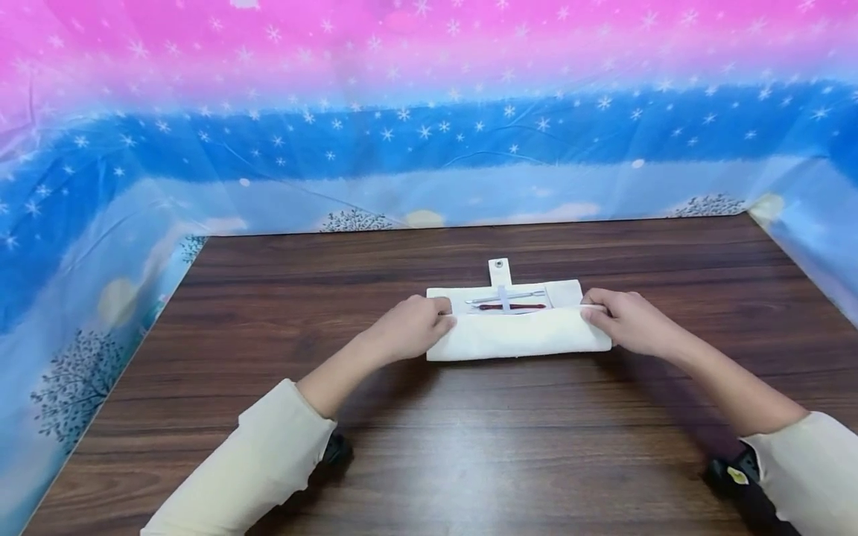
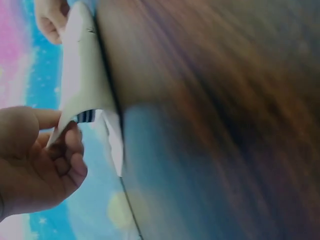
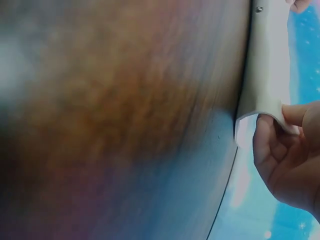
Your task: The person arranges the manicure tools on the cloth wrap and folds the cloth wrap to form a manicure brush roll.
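Note:
A white folding tool case (image 1: 519, 336) lies crosswise on the table, its front flap partly folded over. My left hand (image 1: 412, 327) pinches the flap at its left end, thumb on top and fingers beneath. At the other end my right hand (image 1: 630, 320) grips the same flap likewise. Inside the case show a slim silver tool (image 1: 523, 296) and a red-brown handled tool (image 1: 512, 307), both crossed by a pale strap (image 1: 504, 298). The flap covers the lower interior. Both wrist views show the flap (image 2: 85, 75) arched up, with a metal snap (image 3: 259, 9) on its outside.
A closing tab (image 1: 499, 272) with a metal snap extends from the case's far edge. The dark wood-grain table (image 1: 429, 439) reaches back to a pink and blue snowflake-patterned cloth (image 1: 415, 126), which also hangs along the left and right sides.

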Tool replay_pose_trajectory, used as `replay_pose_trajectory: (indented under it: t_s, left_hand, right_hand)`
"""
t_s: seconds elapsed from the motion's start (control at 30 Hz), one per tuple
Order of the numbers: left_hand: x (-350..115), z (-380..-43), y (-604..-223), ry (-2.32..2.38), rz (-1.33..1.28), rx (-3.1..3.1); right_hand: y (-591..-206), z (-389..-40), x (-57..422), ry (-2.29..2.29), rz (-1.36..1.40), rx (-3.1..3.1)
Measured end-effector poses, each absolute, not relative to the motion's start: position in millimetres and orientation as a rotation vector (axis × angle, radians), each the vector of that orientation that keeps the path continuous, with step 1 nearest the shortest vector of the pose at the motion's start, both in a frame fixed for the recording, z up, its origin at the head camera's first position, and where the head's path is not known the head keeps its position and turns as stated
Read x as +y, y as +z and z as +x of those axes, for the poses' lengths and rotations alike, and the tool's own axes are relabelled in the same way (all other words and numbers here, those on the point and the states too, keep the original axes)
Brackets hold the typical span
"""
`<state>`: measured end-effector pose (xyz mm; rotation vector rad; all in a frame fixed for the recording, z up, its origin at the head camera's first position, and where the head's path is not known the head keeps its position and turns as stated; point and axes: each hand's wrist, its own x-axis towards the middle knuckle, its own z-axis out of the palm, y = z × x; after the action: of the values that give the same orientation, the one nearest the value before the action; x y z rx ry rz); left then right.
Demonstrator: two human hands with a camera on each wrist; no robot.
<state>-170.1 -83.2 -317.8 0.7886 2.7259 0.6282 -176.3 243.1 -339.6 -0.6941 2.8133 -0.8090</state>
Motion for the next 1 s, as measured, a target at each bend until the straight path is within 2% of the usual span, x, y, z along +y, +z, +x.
replay_pose_trajectory:
  t_s: [0.3,0.67,0.73,0.83,0.93,1.0]
  left_hand:
    - [-73.3,-187.6,-334.0,0.449,0.642,2.877]
    - [-66.9,-190.9,-337.4,0.258,0.602,2.894]
    - [-66.8,-190.3,-337.3,0.258,0.601,2.878]
    - [-66.8,-189.3,-337.4,0.257,0.598,2.854]
    - [-66.8,-188.8,-337.5,0.251,0.597,2.848]
    - [-66.9,-188.8,-337.4,0.252,0.599,2.855]
  right_hand:
    - [-343.1,-192.8,233.9,-0.570,-0.583,2.931]
    - [-341.2,-199.5,221.2,-0.493,-0.515,2.981]
    - [-338.3,-194.7,220.8,-0.461,-0.611,3.088]
    - [-335.4,-186.2,220.6,-0.417,-0.914,3.256]
    - [-335.5,-178.4,219.7,-0.372,-1.292,3.227]
    - [-337.3,-173.6,219.0,-0.345,-1.410,3.145]
